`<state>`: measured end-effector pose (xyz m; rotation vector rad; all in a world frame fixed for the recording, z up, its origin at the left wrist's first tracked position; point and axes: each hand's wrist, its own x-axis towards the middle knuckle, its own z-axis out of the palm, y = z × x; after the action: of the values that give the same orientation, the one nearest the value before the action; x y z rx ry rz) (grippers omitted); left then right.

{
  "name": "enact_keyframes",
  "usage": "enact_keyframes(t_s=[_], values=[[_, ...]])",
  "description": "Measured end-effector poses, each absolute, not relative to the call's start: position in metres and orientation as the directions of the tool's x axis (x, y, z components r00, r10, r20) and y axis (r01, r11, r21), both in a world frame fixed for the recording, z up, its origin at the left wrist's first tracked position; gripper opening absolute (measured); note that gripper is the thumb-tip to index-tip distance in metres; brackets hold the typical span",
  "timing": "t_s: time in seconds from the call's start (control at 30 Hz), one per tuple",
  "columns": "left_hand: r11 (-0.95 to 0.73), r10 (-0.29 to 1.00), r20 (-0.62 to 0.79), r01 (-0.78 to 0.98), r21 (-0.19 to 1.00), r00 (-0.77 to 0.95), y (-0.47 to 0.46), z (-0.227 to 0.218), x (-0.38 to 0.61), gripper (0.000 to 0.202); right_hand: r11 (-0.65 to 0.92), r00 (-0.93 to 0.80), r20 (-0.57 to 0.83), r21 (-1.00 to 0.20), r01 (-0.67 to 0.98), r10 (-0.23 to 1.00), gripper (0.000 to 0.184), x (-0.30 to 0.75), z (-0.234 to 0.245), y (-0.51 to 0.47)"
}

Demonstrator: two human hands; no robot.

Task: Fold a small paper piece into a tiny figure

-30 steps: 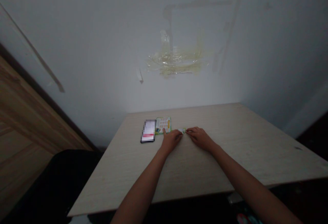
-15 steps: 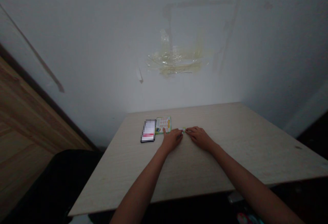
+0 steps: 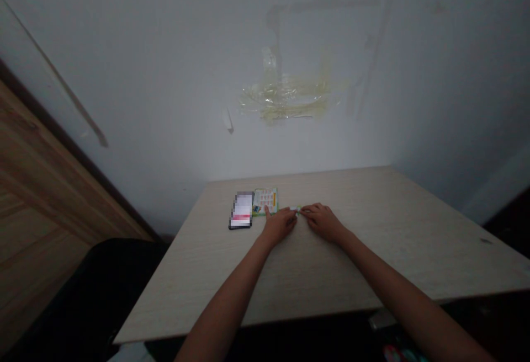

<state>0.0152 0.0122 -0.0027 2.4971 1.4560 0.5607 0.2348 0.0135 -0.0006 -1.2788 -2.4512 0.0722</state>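
A small white-and-green piece (image 3: pixel 296 208), perhaps folded paper, lies on the table between my two hands; its exact kind is too small to make out. My left hand (image 3: pixel 280 225) rests on the tabletop with its fingers curled over the left end of this piece. Its thumb sticks out to the lower edge of a printed card or booklet (image 3: pixel 265 198) with a green border. From the other side my right hand (image 3: pixel 324 222) pinches the piece's right end, fingers pressed together. The fingers partly hide the piece.
A phone (image 3: pixel 241 211) with a lit, blurred screen lies left of the card. The pale wooden table (image 3: pixel 351 279) meets a wall (image 3: pixel 165 75) with old tape (image 3: pixel 290 100). A dark chair-like shape (image 3: pixel 99 285) stands at the left, beside wooden panelling (image 3: pixel 49 174).
The view has shifted slightly, so everything sits a little further right. Both hands keep nearly the same place at the small piece, with only slight finger movement.
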Motion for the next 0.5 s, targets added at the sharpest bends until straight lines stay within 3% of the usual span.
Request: enact_keyframes(t_s=[0.5], values=[[-0.511,0.859,0.228,0.798,0.319,0.459,0.0071,0.0040,0.0147,0.030,0.576,-0.503,0.304,-0.240,0.782,0.809,0.039,0.2321,0.0000,0.0165]])
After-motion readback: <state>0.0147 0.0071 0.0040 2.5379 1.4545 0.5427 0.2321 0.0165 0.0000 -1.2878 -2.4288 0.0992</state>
